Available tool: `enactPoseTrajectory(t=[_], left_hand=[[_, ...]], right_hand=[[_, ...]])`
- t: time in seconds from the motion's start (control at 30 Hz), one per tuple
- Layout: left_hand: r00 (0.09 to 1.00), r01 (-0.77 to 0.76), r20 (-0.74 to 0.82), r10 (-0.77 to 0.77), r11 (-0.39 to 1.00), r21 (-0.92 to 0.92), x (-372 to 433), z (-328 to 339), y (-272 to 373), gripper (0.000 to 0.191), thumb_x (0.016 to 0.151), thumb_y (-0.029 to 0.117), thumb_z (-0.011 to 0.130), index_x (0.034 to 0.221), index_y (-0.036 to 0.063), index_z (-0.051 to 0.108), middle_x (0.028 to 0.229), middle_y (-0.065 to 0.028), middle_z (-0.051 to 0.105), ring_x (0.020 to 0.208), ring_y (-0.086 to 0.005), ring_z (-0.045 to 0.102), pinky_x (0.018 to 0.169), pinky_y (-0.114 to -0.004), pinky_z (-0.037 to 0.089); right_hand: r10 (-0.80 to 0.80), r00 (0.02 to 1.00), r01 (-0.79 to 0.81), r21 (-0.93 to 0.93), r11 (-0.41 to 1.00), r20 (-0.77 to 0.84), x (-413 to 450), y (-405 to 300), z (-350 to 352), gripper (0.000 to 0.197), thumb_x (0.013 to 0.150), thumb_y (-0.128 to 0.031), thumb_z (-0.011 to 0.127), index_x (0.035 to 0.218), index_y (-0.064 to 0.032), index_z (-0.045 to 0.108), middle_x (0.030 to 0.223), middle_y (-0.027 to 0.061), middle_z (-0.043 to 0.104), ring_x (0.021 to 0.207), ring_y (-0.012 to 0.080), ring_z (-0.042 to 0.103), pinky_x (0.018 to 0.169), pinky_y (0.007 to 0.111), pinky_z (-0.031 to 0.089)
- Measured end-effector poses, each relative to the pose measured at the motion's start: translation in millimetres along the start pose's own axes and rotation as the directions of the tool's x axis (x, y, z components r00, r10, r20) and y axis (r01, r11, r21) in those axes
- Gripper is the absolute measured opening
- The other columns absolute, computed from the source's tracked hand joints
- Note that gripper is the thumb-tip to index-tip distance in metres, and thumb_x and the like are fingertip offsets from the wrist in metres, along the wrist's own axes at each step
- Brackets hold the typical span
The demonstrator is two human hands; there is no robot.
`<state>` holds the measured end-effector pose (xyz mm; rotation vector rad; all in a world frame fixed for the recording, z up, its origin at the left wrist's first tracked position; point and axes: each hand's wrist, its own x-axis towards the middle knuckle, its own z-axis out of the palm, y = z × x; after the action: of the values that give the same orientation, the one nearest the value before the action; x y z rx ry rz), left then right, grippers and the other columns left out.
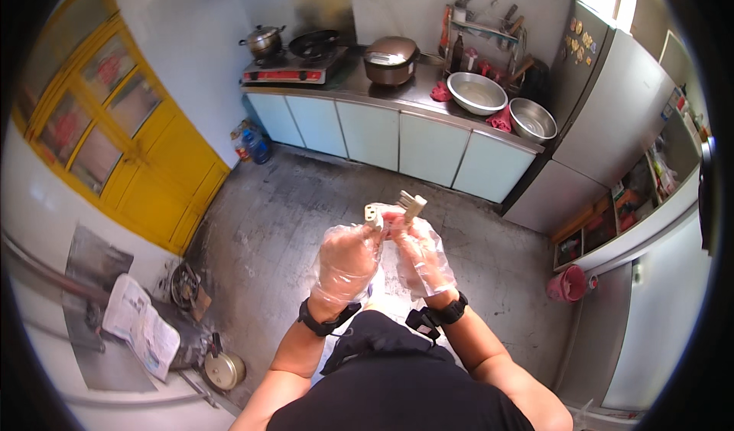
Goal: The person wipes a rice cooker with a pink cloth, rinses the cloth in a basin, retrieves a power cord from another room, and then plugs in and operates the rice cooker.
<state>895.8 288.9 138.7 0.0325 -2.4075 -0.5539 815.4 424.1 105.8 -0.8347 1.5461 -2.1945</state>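
Note:
My left hand [347,259], in a clear plastic glove, is closed on the pale socket end of a power cord [373,215], its face with the holes turned up. Beside it, my right hand [423,253], gloved the same way, grips the pale plug end [413,204], whose metal prongs point up and to the left. Both ends are held close together in front of my body, above the grey floor. The cord between them is mostly hidden by my hands.
Ahead, a counter [373,97] holds a gas stove [292,70], a rice cooker [391,58] and metal basins [477,93]. A fridge [608,104] stands right, a yellow door [155,173] left. A pressure cooker [225,371] is at lower left, a pink bin [566,283] at right.

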Motion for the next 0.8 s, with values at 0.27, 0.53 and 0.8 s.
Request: enactPoseTrajectory(t=[0.27,0.53,0.8], left_hand=[[0.93,-0.144,0.309,0.201,0.97,-0.196,211,144,-151,0.019,0.101,0.023,0.064,0.094,0.0054,0.068,0.072,-0.0186,0.066,0.067,-0.0422,0.066,0.061,-0.051,0.051],[0.904,0.169,0.41,-0.121,0.982,-0.083,437,280,-252,0.05,0.085,0.038,0.086,0.117,0.0028,0.072,0.107,-0.0183,0.077,0.098,-0.0327,0.075,0.089,-0.04,0.058],[0.972,-0.104,0.234,-0.008,0.881,0.462,623,516,-377,0.12,0.074,0.061,0.089,0.161,0.0021,0.032,0.155,-0.0306,0.046,0.143,-0.0488,0.045,0.115,-0.054,0.043]], right_hand=[[0.116,0.984,-0.078,0.261,0.962,-0.133,236,63,-72,0.043,0.112,-0.04,0.055,0.125,-0.0005,0.068,0.117,0.0088,0.075,0.105,0.0146,0.066,0.095,0.032,0.052],[0.173,0.819,0.167,0.515,0.841,-0.547,419,159,-193,0.026,0.109,-0.03,0.063,0.114,-0.0048,0.069,0.098,0.0025,0.066,0.072,0.009,0.055,0.067,0.025,0.044],[0.399,0.791,0.155,0.783,0.603,-0.464,583,285,-299,0.013,0.107,-0.015,0.061,0.107,-0.0029,0.066,0.083,-0.001,0.059,0.067,0.0059,0.05,0.061,0.021,0.041]])
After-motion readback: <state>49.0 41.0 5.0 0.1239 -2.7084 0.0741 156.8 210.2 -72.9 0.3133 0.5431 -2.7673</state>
